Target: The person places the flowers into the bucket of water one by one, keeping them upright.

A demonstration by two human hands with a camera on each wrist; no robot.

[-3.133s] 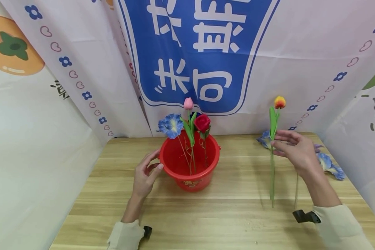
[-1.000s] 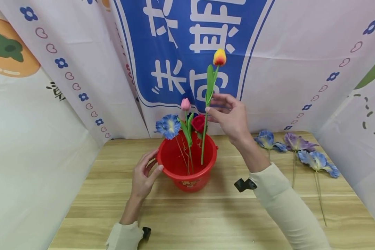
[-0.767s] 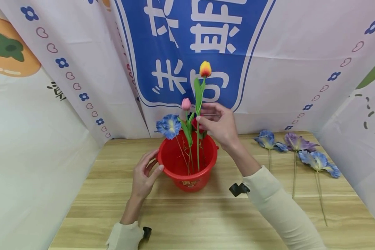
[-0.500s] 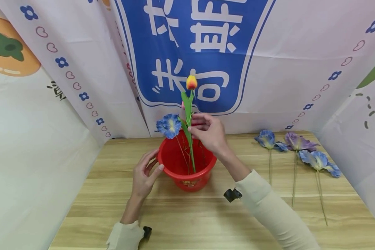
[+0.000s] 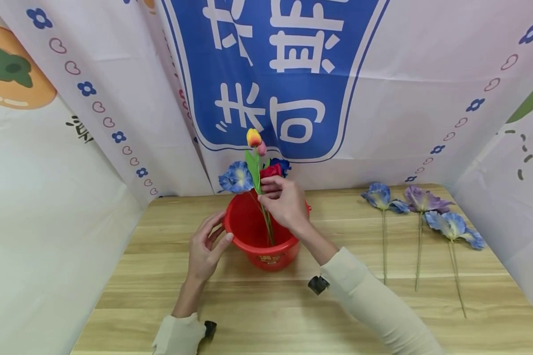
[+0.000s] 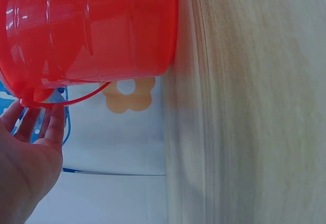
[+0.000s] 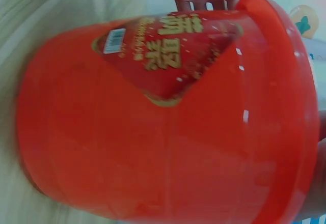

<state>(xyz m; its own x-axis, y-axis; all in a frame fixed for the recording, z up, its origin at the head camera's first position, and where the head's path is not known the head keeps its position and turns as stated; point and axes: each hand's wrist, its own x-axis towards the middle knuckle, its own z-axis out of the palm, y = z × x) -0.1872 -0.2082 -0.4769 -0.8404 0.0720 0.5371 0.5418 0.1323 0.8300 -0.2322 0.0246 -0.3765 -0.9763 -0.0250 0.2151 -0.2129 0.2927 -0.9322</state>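
In the head view, a red plastic bucket (image 5: 250, 246) stands upright on the wooden table. My right hand (image 5: 287, 203) pinches the green stem of a yellow-and-red tulip (image 5: 253, 138), whose lower end is inside the bucket. Behind the tulip, partly covered, are a pink tulip (image 5: 261, 149), a red rose (image 5: 271, 170) and a dark blue flower (image 5: 282, 165); a light blue flower (image 5: 237, 177) leans out on the left. My left hand (image 5: 206, 249) touches the bucket's left rim with fairly straight fingers, as the left wrist view confirms. In the right wrist view, the bucket hides most of the right hand.
On the right of the table lie two blue flowers, one at the back (image 5: 377, 196) and one nearer (image 5: 453, 227), with a purple flower (image 5: 424, 199) between them. A printed cloth (image 5: 382, 113) hangs right behind the bucket.
My right hand has carried the yellow-and-red tulip from the table's right side to the bucket, then lowered it and shifted left inside. My left hand has stayed at the rim.
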